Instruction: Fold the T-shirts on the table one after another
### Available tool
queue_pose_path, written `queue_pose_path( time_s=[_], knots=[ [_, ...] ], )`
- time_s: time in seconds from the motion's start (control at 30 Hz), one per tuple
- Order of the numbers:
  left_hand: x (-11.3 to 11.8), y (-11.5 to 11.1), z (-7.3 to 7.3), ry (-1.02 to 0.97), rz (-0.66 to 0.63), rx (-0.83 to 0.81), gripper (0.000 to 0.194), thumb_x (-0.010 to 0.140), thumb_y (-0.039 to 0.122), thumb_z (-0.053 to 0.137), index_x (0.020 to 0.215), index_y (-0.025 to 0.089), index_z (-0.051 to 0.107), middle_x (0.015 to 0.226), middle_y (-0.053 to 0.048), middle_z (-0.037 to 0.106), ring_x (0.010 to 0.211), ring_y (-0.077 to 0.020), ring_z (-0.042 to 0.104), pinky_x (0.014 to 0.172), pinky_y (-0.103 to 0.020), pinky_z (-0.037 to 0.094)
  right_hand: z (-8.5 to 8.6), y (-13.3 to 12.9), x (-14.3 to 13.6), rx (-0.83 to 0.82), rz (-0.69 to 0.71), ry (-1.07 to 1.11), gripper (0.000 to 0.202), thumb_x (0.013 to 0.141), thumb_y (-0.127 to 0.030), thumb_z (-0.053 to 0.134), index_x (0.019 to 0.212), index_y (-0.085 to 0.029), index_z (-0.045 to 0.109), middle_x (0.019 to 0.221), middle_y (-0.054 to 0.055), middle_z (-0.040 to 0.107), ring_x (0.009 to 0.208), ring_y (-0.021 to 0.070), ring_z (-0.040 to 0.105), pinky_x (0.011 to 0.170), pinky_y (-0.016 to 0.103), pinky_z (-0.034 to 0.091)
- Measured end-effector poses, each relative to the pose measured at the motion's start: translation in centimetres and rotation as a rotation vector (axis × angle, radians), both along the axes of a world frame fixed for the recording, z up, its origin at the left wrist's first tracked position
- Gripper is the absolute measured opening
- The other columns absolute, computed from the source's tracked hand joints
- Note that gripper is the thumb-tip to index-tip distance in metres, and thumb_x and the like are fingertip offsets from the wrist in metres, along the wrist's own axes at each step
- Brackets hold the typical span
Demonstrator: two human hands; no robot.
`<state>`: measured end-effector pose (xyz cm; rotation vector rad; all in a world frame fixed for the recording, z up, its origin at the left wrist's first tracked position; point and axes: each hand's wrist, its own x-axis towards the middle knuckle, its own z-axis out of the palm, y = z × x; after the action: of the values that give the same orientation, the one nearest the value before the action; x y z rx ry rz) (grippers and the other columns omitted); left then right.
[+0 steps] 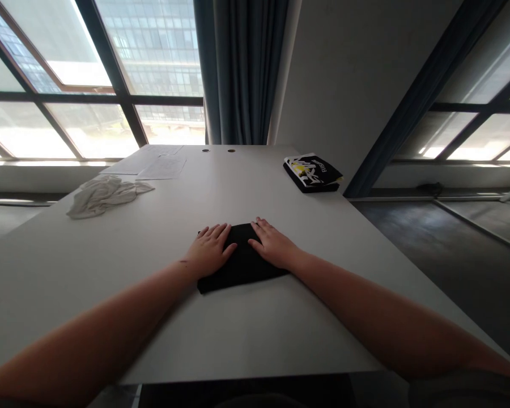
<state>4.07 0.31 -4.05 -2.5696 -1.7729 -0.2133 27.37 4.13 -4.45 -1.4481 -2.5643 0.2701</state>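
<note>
A black folded cloth (243, 262) lies flat on the white table in front of me. My left hand (211, 249) rests palm down on its left side, fingers stretched out and thumb pointing inward. On the opposite side, my right hand (274, 242) lies flat with its fingers extended toward the far edge. Both palms touch the cloth, and neither hand grips it. A dark strip of the cloth shows between the two thumbs. The parts under my palms are hidden.
A stack of folded dark clothes (312, 173) with a white and yellow print sits at the table's (221, 198) far right. A crumpled pale cloth (106, 195) lies at the left, near paper sheets (161, 166). Windows and a blue curtain (242, 73) stand beyond.
</note>
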Motion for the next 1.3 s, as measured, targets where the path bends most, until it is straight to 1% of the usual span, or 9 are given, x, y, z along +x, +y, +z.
queue_pose_path(
  time_s=[0.23,0.37,0.47,0.57,0.7,0.87,1.0,1.13,1.3],
  knots=[
    [-2.0,-1.3,0.5,0.065,0.016,-0.007,0.070,0.109,0.050,0.034,0.162,0.004,0.037,0.168,-0.022,0.032,0.159,-0.0327,0.027,0.131,-0.052,0.023,-0.3,1.6,1.1,-0.051,-0.063,-0.034,0.071,0.106,-0.046,0.036,0.166,-0.007,0.033,0.171,0.014,0.028,0.161,0.0283,0.025,0.133,0.049,0.020],
    [-0.4,-3.2,1.2,0.005,-0.182,0.090,0.066,0.110,0.051,0.035,0.161,0.009,0.041,0.172,-0.020,0.026,0.161,-0.0336,0.018,0.131,-0.055,0.018,-0.9,1.9,1.6,0.006,-0.058,0.004,0.068,0.105,-0.044,0.039,0.162,-0.007,0.041,0.168,0.015,0.036,0.160,0.0316,0.027,0.132,0.050,0.023],
    [1.1,-4.8,1.2,-0.034,-0.384,0.031,0.068,0.108,0.057,0.038,0.163,0.016,0.040,0.173,-0.015,0.025,0.162,-0.0306,0.016,0.132,-0.051,0.018,-1.6,2.3,2.0,0.069,-0.069,0.027,0.067,0.104,-0.045,0.043,0.158,-0.005,0.047,0.165,0.019,0.040,0.160,0.0351,0.025,0.131,0.052,0.024],
    [1.8,-5.3,0.9,-0.044,-0.450,-0.036,0.070,0.107,0.059,0.040,0.164,0.018,0.037,0.172,-0.014,0.027,0.162,-0.0308,0.017,0.132,-0.053,0.016,-2.1,2.6,2.2,0.134,-0.109,0.024,0.068,0.103,-0.047,0.045,0.154,-0.002,0.052,0.161,0.022,0.044,0.159,0.0375,0.025,0.131,0.054,0.023],
    [1.3,-4.3,0.7,-0.077,-0.287,-0.024,0.058,0.111,0.048,0.033,0.163,0.023,0.042,0.172,-0.011,0.029,0.161,-0.0303,0.022,0.131,-0.053,0.020,-2.1,2.9,2.3,0.163,-0.136,0.035,0.065,0.103,-0.047,0.046,0.150,-0.003,0.056,0.156,0.023,0.050,0.157,0.0368,0.030,0.131,0.055,0.024],
    [-0.8,-1.9,0.5,-0.061,0.017,0.016,0.057,0.110,0.040,0.037,0.160,0.013,0.045,0.168,-0.019,0.036,0.158,-0.0351,0.030,0.128,-0.054,0.028,-1.6,2.8,2.2,0.151,-0.143,0.070,0.055,0.102,-0.046,0.049,0.140,-0.008,0.064,0.146,0.021,0.058,0.151,0.0346,0.039,0.132,0.053,0.023],
    [-2.5,-0.1,0.5,-0.066,0.085,-0.022,0.056,0.110,0.039,0.035,0.158,0.012,0.046,0.163,-0.018,0.046,0.153,-0.0321,0.040,0.124,-0.048,0.035,-1.7,3.2,2.5,0.146,-0.177,0.097,0.056,0.100,-0.047,0.053,0.137,-0.007,0.064,0.144,0.021,0.058,0.149,0.0344,0.040,0.132,0.050,0.025],
    [-3.5,0.7,0.9,-0.074,0.059,-0.028,0.052,0.108,0.034,0.036,0.154,0.014,0.050,0.155,-0.016,0.055,0.144,-0.0283,0.052,0.122,-0.044,0.039,-2.0,4.3,3.3,0.163,-0.174,0.143,0.049,0.099,-0.048,0.056,0.129,-0.011,0.068,0.138,0.019,0.062,0.146,0.0347,0.044,0.131,0.053,0.024],
    [-3.8,0.0,2.9,-0.056,0.066,-0.023,0.048,0.106,0.040,0.041,0.145,0.016,0.056,0.136,-0.014,0.069,0.126,-0.0301,0.065,0.112,-0.044,0.047,-1.5,4.5,3.6,0.082,-0.144,0.237,0.031,0.094,-0.040,0.062,0.113,-0.016,0.070,0.129,0.015,0.067,0.140,0.0311,0.051,0.127,0.051,0.032]
  ],
)
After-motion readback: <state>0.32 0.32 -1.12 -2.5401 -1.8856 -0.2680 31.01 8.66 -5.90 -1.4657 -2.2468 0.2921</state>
